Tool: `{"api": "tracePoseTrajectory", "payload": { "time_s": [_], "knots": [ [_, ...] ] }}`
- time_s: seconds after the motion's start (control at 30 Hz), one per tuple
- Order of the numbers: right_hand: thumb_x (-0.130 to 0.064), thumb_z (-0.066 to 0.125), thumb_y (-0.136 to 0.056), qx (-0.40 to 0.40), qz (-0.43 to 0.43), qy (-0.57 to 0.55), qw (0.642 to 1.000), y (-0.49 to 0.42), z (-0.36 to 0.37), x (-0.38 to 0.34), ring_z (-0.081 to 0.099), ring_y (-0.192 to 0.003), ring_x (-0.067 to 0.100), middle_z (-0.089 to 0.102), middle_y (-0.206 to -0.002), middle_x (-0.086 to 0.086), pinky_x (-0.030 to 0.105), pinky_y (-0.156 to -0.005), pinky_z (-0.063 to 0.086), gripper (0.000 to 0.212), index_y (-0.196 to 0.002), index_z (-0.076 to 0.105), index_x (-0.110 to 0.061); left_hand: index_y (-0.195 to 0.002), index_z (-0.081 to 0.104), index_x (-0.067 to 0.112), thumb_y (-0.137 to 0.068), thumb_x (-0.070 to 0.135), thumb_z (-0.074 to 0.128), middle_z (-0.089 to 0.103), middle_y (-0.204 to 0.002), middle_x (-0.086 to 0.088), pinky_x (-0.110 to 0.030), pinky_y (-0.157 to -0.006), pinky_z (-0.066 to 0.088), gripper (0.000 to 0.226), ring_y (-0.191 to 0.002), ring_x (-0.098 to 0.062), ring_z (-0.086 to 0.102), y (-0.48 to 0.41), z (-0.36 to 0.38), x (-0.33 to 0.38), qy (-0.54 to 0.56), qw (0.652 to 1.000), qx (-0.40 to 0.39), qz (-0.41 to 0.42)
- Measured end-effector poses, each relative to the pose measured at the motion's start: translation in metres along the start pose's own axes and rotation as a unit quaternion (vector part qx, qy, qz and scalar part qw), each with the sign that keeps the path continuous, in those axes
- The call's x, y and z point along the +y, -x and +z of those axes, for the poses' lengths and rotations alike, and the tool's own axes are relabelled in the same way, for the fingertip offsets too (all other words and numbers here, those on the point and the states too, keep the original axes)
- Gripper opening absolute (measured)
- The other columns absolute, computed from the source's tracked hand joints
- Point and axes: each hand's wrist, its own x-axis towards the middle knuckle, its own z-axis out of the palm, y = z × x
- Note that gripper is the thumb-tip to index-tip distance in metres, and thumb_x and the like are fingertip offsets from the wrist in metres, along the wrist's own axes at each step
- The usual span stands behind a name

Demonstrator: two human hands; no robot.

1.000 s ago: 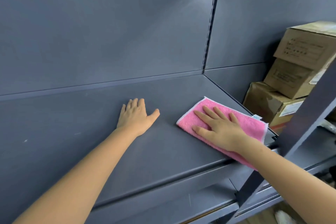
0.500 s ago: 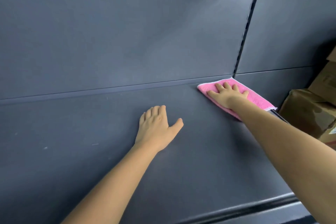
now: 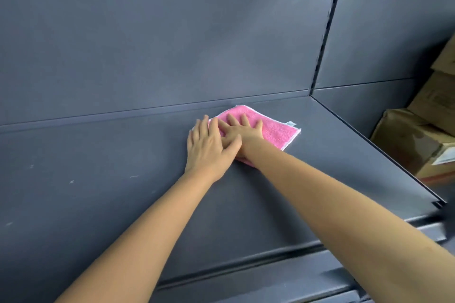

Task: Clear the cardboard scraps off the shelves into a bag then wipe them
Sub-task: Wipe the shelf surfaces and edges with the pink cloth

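A folded pink cloth [image 3: 278, 130] lies flat on the dark grey shelf [image 3: 98, 192], near the back wall. My right hand [image 3: 242, 131] presses on the cloth with its fingers spread and straight. My left hand [image 3: 206, 146] lies flat beside it on the left. Its fingertips reach the cloth's left edge and its thumb overlaps my right hand. No cardboard scraps or bag show in the view.
Stacked brown cardboard boxes [image 3: 416, 142] fill the neighbouring shelf bay on the right, past the shelf's right edge. A slotted upright [image 3: 325, 39] divides the grey back panels. A few pale specks [image 3: 71, 181] mark the shelf's left part.
My right hand has slid the pink cloth left along the back of the shelf, away from the right corner. My left hand has moved to meet it and now touches the cloth.
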Motion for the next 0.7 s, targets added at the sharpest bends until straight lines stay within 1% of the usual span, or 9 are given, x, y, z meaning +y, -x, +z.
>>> {"api": "tracePoseTrajectory", "payload": {
  "time_s": [0.07,0.13,0.17,0.23,0.3,0.37,0.47,0.6,0.7],
  "knots": [
    [-0.050,0.035,-0.093,0.004,-0.037,-0.003,0.999,0.026,0.005,-0.006,-0.009,-0.146,0.032,-0.004,-0.160,-0.001,0.064,-0.110,-0.002,0.068,-0.150,0.001,-0.035,-0.148,0.020,0.011,-0.096,0.041,0.037,0.009,-0.160,-0.008,-0.036,-0.120,0.001,0.062,-0.148,-0.020,0.001,0.002,-0.002,0.001,0.018,1.000,0.015,-0.010],
    [-0.054,0.029,-0.094,0.013,-0.051,-0.030,0.998,0.056,0.010,-0.003,-0.007,-0.147,0.028,-0.003,-0.160,-0.005,0.060,-0.113,-0.004,0.063,-0.150,0.004,-0.039,-0.148,0.020,0.010,-0.096,0.041,0.037,0.012,-0.159,-0.007,-0.035,-0.120,0.000,0.062,-0.148,-0.020,0.003,0.004,-0.005,-0.001,0.024,0.999,0.016,-0.021],
    [-0.057,0.025,-0.094,0.016,-0.055,-0.034,0.998,0.072,0.012,0.001,-0.007,-0.147,0.025,-0.003,-0.160,-0.007,0.057,-0.114,-0.004,0.061,-0.149,0.005,-0.040,-0.148,0.020,0.010,-0.096,0.041,0.036,0.014,-0.159,-0.007,-0.035,-0.120,0.000,0.062,-0.148,-0.020,0.004,0.005,-0.006,-0.003,0.023,0.999,0.011,-0.022],
    [-0.060,0.024,-0.093,0.012,-0.056,-0.022,0.998,0.103,0.016,0.016,-0.007,-0.147,0.019,-0.004,-0.159,-0.010,0.053,-0.115,-0.005,0.061,-0.148,0.004,-0.042,-0.147,0.023,0.010,-0.096,0.042,0.036,0.019,-0.157,-0.007,-0.036,-0.120,0.003,0.062,-0.148,-0.021,0.008,0.008,-0.011,-0.013,0.006,1.000,-0.003,-0.020],
    [-0.060,0.027,-0.093,0.005,-0.034,-0.016,0.999,0.127,0.017,0.039,-0.007,-0.147,0.015,-0.005,-0.159,-0.013,0.049,-0.116,-0.005,0.060,-0.147,0.004,-0.045,-0.145,0.027,0.009,-0.095,0.043,0.036,0.026,-0.154,-0.008,-0.039,-0.119,0.008,0.061,-0.145,-0.023,0.016,0.012,-0.023,-0.028,-0.021,0.999,-0.012,-0.023],
    [-0.058,0.028,-0.094,0.000,0.013,-0.025,1.000,0.139,0.015,0.063,-0.006,-0.147,0.012,-0.005,-0.158,-0.015,0.047,-0.117,-0.003,0.059,-0.146,0.005,-0.046,-0.143,0.030,0.009,-0.095,0.043,0.036,0.029,-0.152,-0.008,-0.038,-0.118,0.013,0.059,-0.143,-0.024,0.020,0.018,-0.042,-0.047,-0.045,0.998,-0.011,-0.043],
    [-0.058,0.027,-0.094,0.009,0.085,-0.040,0.996,0.133,0.013,0.084,-0.003,-0.147,0.014,-0.003,-0.159,-0.013,0.049,-0.118,0.001,0.058,-0.146,0.007,-0.046,-0.143,0.030,0.008,-0.095,0.044,0.037,0.030,-0.152,-0.010,-0.038,-0.117,0.015,0.060,-0.142,-0.025,0.022,0.027,-0.071,-0.083,-0.090,0.993,-0.006,-0.082],
    [-0.062,0.024,-0.092,0.026,0.136,-0.038,0.990,0.105,0.010,0.064,0.000,-0.148,0.021,0.001,-0.160,-0.009,0.054,-0.115,0.003,0.061,-0.148,0.011,-0.041,-0.143,0.031,0.006,-0.095,0.043,0.037,0.033,-0.150,-0.013,-0.040,-0.116,0.018,0.061,-0.140,-0.027,0.024,0.042,-0.087,-0.118,-0.103,0.985,-0.010,-0.139],
    [-0.063,0.022,-0.092,0.026,0.111,-0.038,0.993,0.089,0.011,0.017,-0.001,-0.148,0.024,0.000,-0.160,-0.007,0.058,-0.114,0.001,0.063,-0.149,0.011,-0.038,-0.144,0.029,0.006,-0.095,0.042,0.037,0.033,-0.150,-0.013,-0.038,-0.114,0.019,0.061,-0.140,-0.027,0.026,0.042,-0.087,-0.123,-0.089,0.985,-0.005,-0.149]
  ]
}}
